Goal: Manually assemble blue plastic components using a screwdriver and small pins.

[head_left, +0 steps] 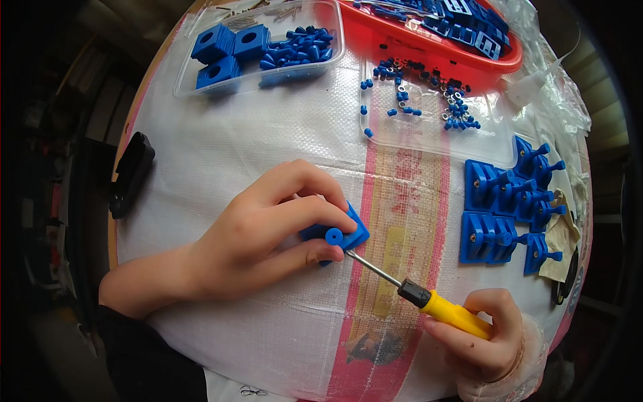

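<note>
Near the middle of the table, my left hand [268,234] is closed around a blue plastic clamp-like part [358,234], pressing it against the covering. A round blue knob end with a small centre hole [333,236] pokes out between its fingers. My right hand [485,335] grips the yellow handle of a screwdriver [455,313], which has a black collar. Its metal shaft slants up and left, and the tip meets the blue part beside my left thumb. The exact spot under the tip is too small to make out.
A clear tub [261,79] holds square blue pieces and pegs at the back left. Behind a clear lid [435,142] with small caps and nuts stands a red basin [429,50]. Several assembled blue parts [492,234] sit at right; a black case [132,175] lies left.
</note>
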The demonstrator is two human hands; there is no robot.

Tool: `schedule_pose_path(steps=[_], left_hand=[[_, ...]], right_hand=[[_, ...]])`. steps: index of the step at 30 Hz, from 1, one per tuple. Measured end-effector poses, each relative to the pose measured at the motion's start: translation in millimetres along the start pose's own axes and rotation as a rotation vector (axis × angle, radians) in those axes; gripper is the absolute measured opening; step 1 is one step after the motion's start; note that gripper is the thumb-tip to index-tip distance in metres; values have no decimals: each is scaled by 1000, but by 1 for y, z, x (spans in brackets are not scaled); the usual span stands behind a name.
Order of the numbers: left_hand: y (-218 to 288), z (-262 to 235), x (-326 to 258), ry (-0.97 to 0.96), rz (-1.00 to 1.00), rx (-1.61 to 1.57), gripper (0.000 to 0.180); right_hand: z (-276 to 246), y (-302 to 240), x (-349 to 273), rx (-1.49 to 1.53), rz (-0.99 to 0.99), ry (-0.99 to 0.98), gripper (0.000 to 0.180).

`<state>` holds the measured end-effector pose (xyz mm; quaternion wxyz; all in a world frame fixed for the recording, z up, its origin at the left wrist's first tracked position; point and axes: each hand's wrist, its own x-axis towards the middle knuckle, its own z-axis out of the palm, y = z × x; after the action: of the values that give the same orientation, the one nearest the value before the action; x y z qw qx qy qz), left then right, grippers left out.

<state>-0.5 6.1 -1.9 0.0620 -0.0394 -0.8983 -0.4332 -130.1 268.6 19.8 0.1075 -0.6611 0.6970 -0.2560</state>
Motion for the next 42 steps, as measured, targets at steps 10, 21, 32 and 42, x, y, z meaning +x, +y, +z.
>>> schedule_pose_path(steps=[10, 21, 32, 42], left_hand=[[1, 3, 0, 69, 8, 8, 29], [2, 2, -1, 72, -42, 33, 30], [0, 0, -1, 35, -38, 10, 32], [-1, 0, -1, 33, -39, 11, 32]], right_hand=[[-2, -1, 0, 6, 31, -32, 35], [3, 1, 3, -5, -10, 37, 42], [6, 0, 1, -1, 29, 42, 40], [7, 1, 2, -9, 32, 4, 40]])
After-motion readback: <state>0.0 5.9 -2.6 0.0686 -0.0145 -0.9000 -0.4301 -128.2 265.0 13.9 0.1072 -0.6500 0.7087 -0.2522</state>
